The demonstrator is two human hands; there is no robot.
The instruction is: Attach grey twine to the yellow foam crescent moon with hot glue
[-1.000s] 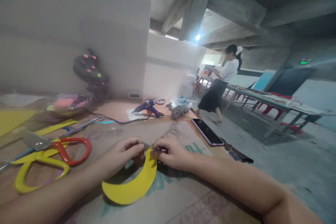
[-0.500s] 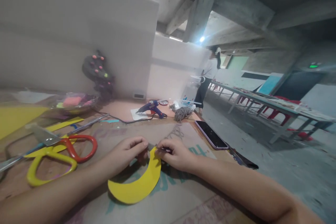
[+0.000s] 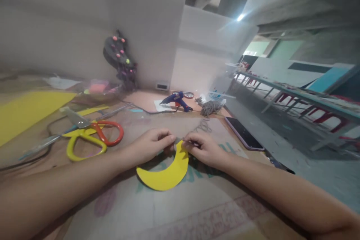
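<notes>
A yellow crescent-shaped paper cut-out (image 3: 168, 172) lies on a sheet of cardboard (image 3: 180, 210) in front of me. My left hand (image 3: 153, 144) is closed in a pinch at the crescent's upper tip. Just to the right, my right hand (image 3: 205, 148) pinches a thin dark strand or wire at that same tip. The two hands almost touch. What the left fingers grip is too small to name.
Scissors with one red and one yellow handle (image 3: 90, 138) lie to the left, over a black cable. A blue glue gun (image 3: 177, 101), a bundle of twine (image 3: 209, 108) and a phone (image 3: 244, 133) lie beyond. Yellow sheet (image 3: 25, 108) at far left. Long tables (image 3: 295, 97) stand at right.
The camera has swung left and down, so everything sits further right in view. The person who stood by the far tables is out of sight. My hands stay pinched at the crescent's tip.
</notes>
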